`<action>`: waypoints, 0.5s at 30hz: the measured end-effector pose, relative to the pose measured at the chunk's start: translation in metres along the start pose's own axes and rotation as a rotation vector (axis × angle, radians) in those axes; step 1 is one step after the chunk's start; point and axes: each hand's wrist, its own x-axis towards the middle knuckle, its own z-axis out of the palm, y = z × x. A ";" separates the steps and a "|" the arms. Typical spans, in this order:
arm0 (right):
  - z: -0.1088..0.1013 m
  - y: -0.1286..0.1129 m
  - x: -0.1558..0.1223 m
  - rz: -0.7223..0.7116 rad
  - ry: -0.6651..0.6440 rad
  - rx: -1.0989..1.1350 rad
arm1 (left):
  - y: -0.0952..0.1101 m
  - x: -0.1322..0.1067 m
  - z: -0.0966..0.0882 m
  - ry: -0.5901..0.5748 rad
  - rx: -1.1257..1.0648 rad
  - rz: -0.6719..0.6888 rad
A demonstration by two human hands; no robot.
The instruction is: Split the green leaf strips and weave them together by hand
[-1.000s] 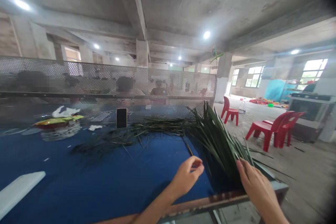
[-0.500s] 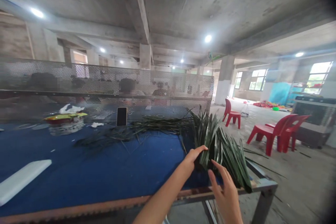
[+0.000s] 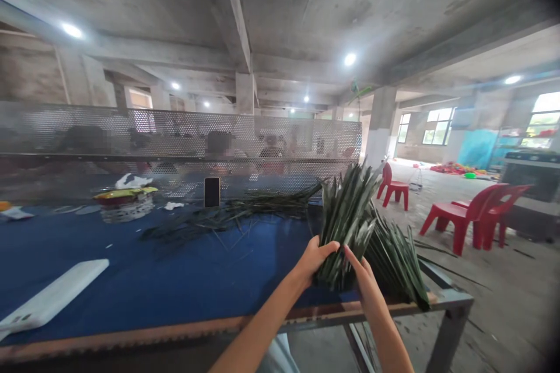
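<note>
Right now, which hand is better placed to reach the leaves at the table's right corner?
Likely the right hand: it holds the right side of the bunch, nearest those leaves. The left hand holds the left side.

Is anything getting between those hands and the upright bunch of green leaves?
Nothing visible is. The left hand and right hand both touch the bundle of green leaves directly, from either side. The other leaves lie to its right, not between.

The left hand (image 3: 314,257) and right hand (image 3: 361,268) face each other in a close grip, thumbs (image 3: 329,248) slanting inward (their far sides are hidden), bare forearms (image 3: 272,313) converging from below.
</note>
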 end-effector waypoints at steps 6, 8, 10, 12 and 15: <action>0.014 -0.015 0.008 0.115 -0.041 0.072 | 0.016 -0.006 -0.001 0.035 0.100 0.115; 0.016 -0.017 0.014 0.158 -0.048 0.068 | 0.015 -0.002 -0.010 0.092 0.095 0.130; 0.018 -0.018 0.019 0.182 -0.080 0.090 | 0.011 0.003 -0.023 0.158 0.038 0.092; 0.022 -0.016 0.021 0.177 -0.145 0.128 | 0.007 0.006 -0.036 0.207 -0.042 0.017; 0.026 -0.008 0.021 0.184 -0.224 0.147 | 0.007 0.005 -0.053 0.253 -0.140 0.014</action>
